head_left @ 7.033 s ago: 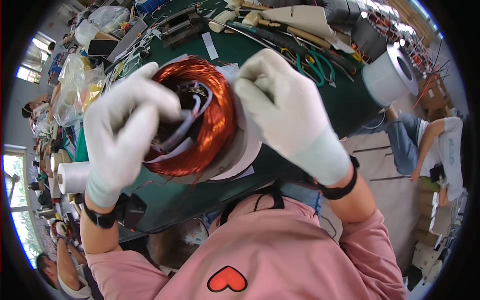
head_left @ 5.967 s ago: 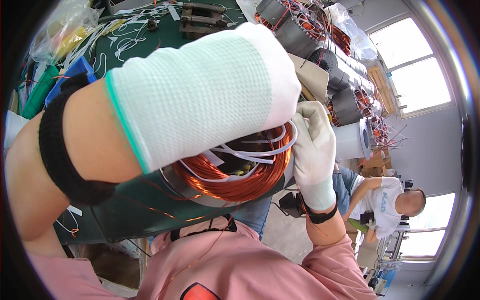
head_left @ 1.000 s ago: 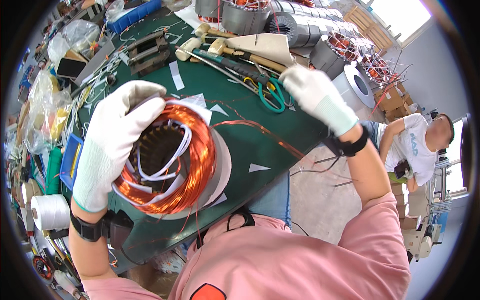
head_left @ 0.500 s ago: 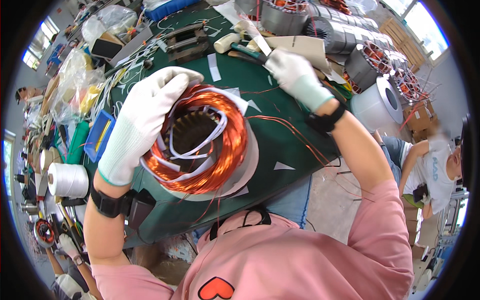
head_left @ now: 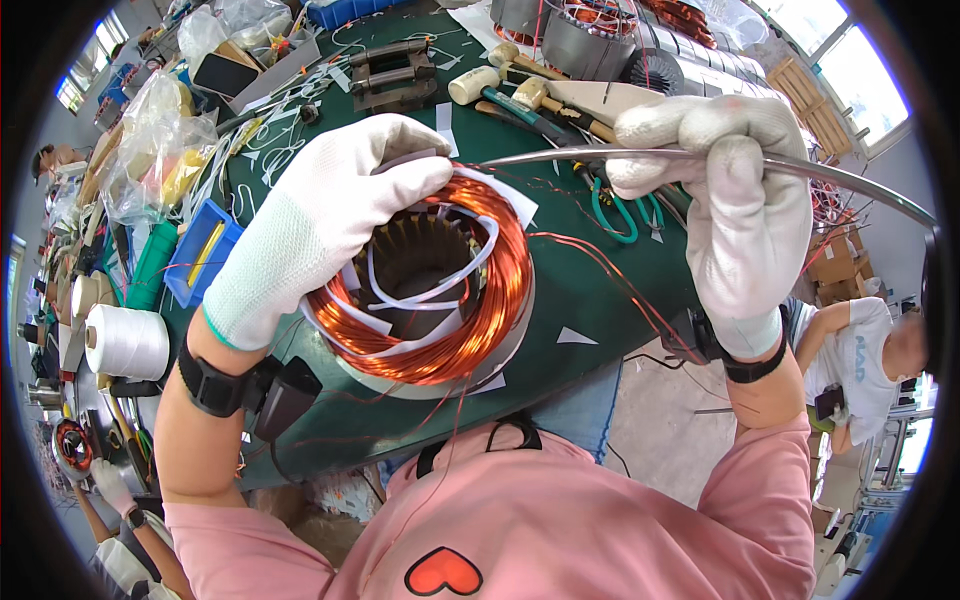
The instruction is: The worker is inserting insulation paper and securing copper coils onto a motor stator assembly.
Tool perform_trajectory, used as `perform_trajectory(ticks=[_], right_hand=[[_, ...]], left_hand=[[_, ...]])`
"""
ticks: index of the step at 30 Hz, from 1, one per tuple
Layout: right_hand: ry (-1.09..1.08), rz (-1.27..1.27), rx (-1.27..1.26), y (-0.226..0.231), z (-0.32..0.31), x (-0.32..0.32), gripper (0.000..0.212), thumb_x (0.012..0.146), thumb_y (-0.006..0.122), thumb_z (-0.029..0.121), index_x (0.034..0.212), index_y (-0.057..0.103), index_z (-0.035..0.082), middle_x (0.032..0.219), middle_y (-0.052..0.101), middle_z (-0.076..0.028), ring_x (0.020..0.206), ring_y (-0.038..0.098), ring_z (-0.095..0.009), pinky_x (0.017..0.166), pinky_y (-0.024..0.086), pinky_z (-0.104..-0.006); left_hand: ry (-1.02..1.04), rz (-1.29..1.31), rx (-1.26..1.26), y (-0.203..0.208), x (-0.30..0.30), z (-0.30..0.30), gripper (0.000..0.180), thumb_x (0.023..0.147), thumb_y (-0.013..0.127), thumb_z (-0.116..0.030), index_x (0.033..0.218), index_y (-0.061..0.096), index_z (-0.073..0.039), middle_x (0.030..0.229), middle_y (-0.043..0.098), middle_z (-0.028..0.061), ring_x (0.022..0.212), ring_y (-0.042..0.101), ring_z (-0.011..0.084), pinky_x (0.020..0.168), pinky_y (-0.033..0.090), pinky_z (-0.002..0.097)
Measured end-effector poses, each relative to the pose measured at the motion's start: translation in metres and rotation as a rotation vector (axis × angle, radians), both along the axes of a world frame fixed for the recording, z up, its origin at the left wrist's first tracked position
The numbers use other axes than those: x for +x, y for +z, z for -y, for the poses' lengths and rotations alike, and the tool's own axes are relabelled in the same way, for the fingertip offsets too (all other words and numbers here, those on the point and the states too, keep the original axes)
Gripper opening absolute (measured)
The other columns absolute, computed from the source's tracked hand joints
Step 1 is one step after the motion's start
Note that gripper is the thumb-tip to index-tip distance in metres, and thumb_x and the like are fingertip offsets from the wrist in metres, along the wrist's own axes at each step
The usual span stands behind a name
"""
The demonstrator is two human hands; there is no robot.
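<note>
A motor stator with a copper winding (head_left: 490,290) stands on the green table in front of me. White insulation paper and a white sleeve loop (head_left: 425,298) show around its dark slotted bore. My left hand (head_left: 350,190), in a white glove, is closed over the winding's upper left edge, thumb on top; a pale strip edge shows between thumb and fingers. My gloved right hand (head_left: 725,190) grips a long, thin metal strip (head_left: 850,177), raised to the right of the stator. The strip's narrow end points left, close to the winding's top; whether it touches cannot be told.
Mallets (head_left: 474,85) and green-handled scissors (head_left: 615,215) lie beyond the stator. A blue tray (head_left: 207,255) and white thread spool (head_left: 127,342) sit at left. Copper leads (head_left: 610,270) trail right. Several stators (head_left: 590,45) stand at the back; a co-worker (head_left: 860,345) is at right.
My right hand has come back from among the tools toward me, and the metal strip now lies crosswise in it. My left hand stays on the winding, its thumb shifted slightly right.
</note>
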State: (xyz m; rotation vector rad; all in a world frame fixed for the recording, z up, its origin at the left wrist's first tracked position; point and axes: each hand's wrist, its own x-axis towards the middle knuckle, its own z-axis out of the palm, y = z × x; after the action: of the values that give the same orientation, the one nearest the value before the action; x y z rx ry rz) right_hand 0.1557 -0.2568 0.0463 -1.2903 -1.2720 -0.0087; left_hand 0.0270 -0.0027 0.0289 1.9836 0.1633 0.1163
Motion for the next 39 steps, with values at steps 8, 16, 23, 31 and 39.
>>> perform_trajectory(ticks=[8,16,23,31,39], right_hand=[[0.042,0.165,-0.09,-0.005,-0.015,0.007,0.037,0.11,0.052,0.034,0.115,0.056,-0.002,0.11,0.072,-0.025,0.088,0.075,-0.025,0.079,0.063,-0.0364],[0.161,-0.408,-0.314,-0.006,-0.041,0.038,0.037,0.113,0.043,0.031,0.116,0.059,-0.003,0.111,0.07,-0.016,0.097,0.069,-0.018,0.09,0.058,-0.0322],[-0.303,-0.086,-0.309,0.025,-0.073,-0.03,0.018,0.108,0.056,0.017,0.1,0.059,0.001,0.086,0.07,-0.007,0.073,0.067,-0.012,0.068,0.055,-0.0257],[-0.099,1.322,-0.626,0.054,-0.129,-0.053,0.015,0.1,0.057,0.012,0.101,0.061,-0.003,0.082,0.064,-0.011,0.08,0.067,-0.02,0.076,0.054,-0.0308],[0.151,-0.242,-0.126,0.081,-0.037,0.043,0.035,0.112,0.046,0.029,0.122,0.061,-0.001,0.083,0.063,-0.001,0.074,0.056,-0.006,0.067,0.046,-0.0225]], left_hand=[[-0.019,0.068,0.076,-0.006,0.004,-0.003,0.034,0.101,0.065,-0.029,0.119,0.067,0.0,0.101,0.07,0.0004,0.095,0.062,0.006,0.087,0.05,0.0245],[-0.025,0.085,0.085,-0.015,0.007,-0.009,0.035,0.099,0.065,-0.027,0.119,0.067,0.002,0.101,0.07,0.0027,0.09,0.065,0.0069,0.086,0.052,0.0241],[0.012,0.102,0.054,-0.017,0.008,-0.008,0.036,0.1,0.065,-0.032,0.111,0.07,0.001,0.095,0.07,0.0008,0.086,0.064,0.0064,0.08,0.052,0.0241],[-0.153,0.996,0.914,-0.071,0.046,-0.059,0.018,0.087,0.061,-0.005,0.103,0.069,-0.005,0.099,0.069,0.0154,0.093,0.069,0.0312,0.082,0.057,0.0378],[-0.005,0.183,0.05,-0.024,0.003,-0.009,0.039,0.1,0.064,-0.033,0.11,0.069,0.004,0.093,0.07,0.0058,0.087,0.063,0.0115,0.081,0.051,0.028]])
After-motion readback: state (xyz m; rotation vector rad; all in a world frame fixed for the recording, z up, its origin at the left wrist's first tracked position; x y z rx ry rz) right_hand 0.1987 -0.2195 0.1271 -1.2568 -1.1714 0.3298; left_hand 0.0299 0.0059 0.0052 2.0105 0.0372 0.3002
